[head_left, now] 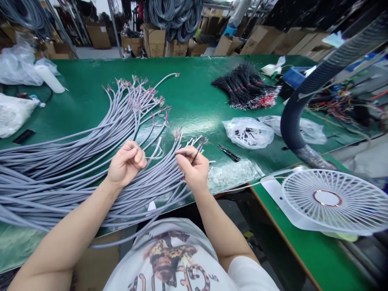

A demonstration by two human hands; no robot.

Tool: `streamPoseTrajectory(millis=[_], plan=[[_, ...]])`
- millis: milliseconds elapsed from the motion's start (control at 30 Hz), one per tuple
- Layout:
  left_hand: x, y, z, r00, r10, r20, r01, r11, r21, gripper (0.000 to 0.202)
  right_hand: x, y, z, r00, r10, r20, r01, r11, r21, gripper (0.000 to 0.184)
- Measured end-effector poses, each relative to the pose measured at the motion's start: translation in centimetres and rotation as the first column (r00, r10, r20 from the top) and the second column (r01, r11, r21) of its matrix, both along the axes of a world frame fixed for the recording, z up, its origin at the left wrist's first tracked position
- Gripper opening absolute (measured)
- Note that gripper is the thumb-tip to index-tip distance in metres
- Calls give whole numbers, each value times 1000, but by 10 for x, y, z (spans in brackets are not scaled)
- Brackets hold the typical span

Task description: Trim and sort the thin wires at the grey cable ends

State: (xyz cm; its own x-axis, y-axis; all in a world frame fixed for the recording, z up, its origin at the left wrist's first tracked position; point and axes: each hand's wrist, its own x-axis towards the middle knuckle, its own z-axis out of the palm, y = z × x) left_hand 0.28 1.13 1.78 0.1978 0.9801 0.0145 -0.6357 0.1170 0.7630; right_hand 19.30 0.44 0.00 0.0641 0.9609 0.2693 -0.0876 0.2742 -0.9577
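A large sheaf of grey sheathed cables [85,161] fans across the green bench mat [194,93], with stripped ends showing fine red and pale cores [145,95]. My left hand [126,163] pinches a thin pale wire [150,157] from one cable end. My right hand [193,165] lies over the cable ends a short way to the right, its fingertips holding a thin dark piece [197,152] too small to identify. Both forearms reach out over the cables. Black-handled pliers [228,152] lie just right of my right hand.
A clear bag of small black parts [248,132] and a bundle of black wires with red ends [247,87] sit on the mat. A ribbed black hose [298,117] arches over the right side, above a white desk fan [327,198]. Cardboard boxes stand behind.
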Motion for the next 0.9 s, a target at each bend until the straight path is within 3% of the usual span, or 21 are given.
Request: streamPoseTrajectory(millis=[100,233,400,533,667,733,800,900], plan=[[1,-1,-3,1000,-14,-16,15,1000,24,24,-4,-8,13,915,17,404,-106,974,200,17],[0,-2,-8,999,-49,-13,49,998,44,18,-17,-8,10,797,-8,605,-190,946,263,15],[-3,0,-11,998,-32,-56,35,998,58,16,-20,-3,5,810,-7,586,-196,940,281,14],[-7,5,-11,952,94,-292,-81,995,56,33,-18,-2,8,834,64,547,-191,965,179,12],[-9,5,-14,825,-169,-539,173,984,-45,29,-18,1,7,846,45,531,-163,970,178,12],[-8,4,-16,786,-203,-584,211,976,-55,29,-18,3,7,856,38,516,-143,976,164,11],[-6,2,-18,781,-117,-614,154,988,9,32,-18,3,6,877,65,476,-129,986,103,10],[-2,-1,-19,737,47,-674,68,987,143,31,-17,4,4,925,200,323,-177,979,-100,11]])
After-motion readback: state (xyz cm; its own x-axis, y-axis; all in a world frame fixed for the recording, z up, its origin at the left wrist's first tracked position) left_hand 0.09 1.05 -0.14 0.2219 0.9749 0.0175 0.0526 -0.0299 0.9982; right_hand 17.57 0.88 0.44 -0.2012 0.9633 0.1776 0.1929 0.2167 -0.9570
